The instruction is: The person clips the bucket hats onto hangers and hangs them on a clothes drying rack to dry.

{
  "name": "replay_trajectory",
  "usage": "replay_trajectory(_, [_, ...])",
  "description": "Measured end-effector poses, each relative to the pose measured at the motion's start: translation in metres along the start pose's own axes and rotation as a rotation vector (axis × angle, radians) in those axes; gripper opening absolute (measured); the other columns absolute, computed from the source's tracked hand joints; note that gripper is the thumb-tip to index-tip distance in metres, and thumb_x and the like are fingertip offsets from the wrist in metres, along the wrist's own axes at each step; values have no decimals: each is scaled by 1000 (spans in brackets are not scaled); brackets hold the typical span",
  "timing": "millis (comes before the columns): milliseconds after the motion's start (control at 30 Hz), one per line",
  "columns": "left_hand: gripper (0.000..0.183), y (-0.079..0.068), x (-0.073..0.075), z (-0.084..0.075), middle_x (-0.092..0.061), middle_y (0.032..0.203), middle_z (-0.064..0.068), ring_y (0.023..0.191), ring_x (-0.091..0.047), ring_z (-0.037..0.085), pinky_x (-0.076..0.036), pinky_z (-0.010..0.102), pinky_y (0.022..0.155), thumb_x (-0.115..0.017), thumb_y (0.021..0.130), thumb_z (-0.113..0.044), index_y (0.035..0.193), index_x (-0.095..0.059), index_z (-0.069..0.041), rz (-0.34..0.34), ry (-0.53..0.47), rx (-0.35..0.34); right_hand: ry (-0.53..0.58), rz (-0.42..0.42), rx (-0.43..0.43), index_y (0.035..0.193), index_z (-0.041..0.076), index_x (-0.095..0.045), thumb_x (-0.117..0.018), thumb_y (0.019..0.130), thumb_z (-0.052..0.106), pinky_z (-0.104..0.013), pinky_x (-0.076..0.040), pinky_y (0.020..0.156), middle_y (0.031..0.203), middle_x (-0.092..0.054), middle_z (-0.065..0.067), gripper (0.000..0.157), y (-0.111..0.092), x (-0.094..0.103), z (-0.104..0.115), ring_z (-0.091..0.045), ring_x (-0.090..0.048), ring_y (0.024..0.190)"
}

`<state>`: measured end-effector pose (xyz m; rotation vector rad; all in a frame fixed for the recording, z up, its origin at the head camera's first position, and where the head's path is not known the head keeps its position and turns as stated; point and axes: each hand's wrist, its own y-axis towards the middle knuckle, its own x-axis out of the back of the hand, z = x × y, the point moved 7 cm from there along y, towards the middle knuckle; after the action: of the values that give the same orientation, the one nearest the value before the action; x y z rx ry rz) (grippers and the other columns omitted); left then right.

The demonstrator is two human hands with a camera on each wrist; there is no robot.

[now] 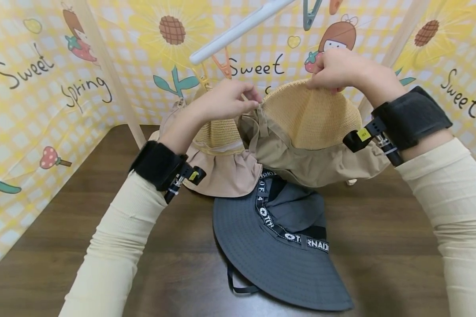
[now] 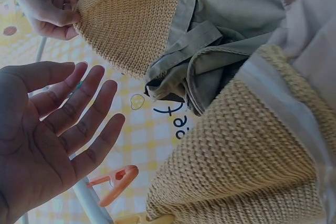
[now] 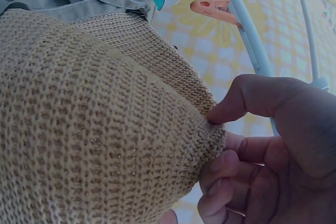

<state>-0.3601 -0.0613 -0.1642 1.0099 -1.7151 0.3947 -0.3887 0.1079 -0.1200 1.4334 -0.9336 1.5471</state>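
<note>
a person's two arms in cream sleeves reach forward over a dark wooden table (image 1: 103, 198), a camera strapped to each wrist. the right hand (image 1: 337, 68) pinches the top of a straw hat (image 1: 309, 116), thumb and curled fingers clamped on the woven crown, so the hat hangs upright with its khaki cloth brim drooping below. it is held up close under a white drying rack (image 1: 238, 31), probably so the crown can meet one of the clips there. the left hand (image 1: 226, 99) hovers just beside the hat's left edge with nothing in its grasp; the left wrist view shows its fingers (image 2: 79, 114) straight and spread wide, apart from the weave. an orange clip (image 1: 223, 64) hangs from the rack just above that hand. behind the left wrist a second straw hat (image 1: 218, 132) with a pink-beige brim hangs from the rack. a grey bucket hat (image 1: 277, 259) with a lettered band lies flat on the table below both, well apart from the hands. a yellow checked backdrop (image 1: 43, 88) printed with flowers and the words "sweet spring" surrounds the table.
</note>
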Motion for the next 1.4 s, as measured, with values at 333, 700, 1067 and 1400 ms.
replay_trajectory(333, [24, 36, 17, -8, -61, 113, 7, 92, -58, 14, -48, 27, 87, -44, 99, -14, 119, -53, -4, -12, -10, 82, 2, -44, -36, 61, 9, -45, -52, 91, 27, -25, -41, 45, 42, -42, 5, 36, 5, 6, -12, -11, -45, 41])
replay_trajectory(700, [28, 70, 21, -13, -58, 120, 6, 96, -57, 15, -48, 23, 85, -38, 99, -12, 123, -50, -4, -12, -26, 107, -21, -58, -75, 64, 5, -47, -51, 92, 30, -22, -40, 44, 42, -43, 4, 38, 12, 16, -24, -10, -45, 42])
replay_trajectory(1067, [28, 82, 24, -9, -53, 118, 3, 94, -53, 12, -43, 21, 79, -37, 100, -14, 123, -49, -6, -53, -27, 128, -7, -105, -43, 56, 9, -46, -51, 92, 28, -22, -39, 41, 43, -41, 5, 41, 18, 21, -19, -10, -43, 41])
replay_trajectory(1400, [33, 94, 25, -2, -52, 131, 7, 118, -48, 15, -40, 26, 101, -37, 96, -11, 126, -50, -7, -85, 53, 157, -27, -157, -49, 59, 6, -50, -53, 90, 27, -19, -38, 39, 40, -41, 7, 38, 23, 27, -11, -8, -43, 39])
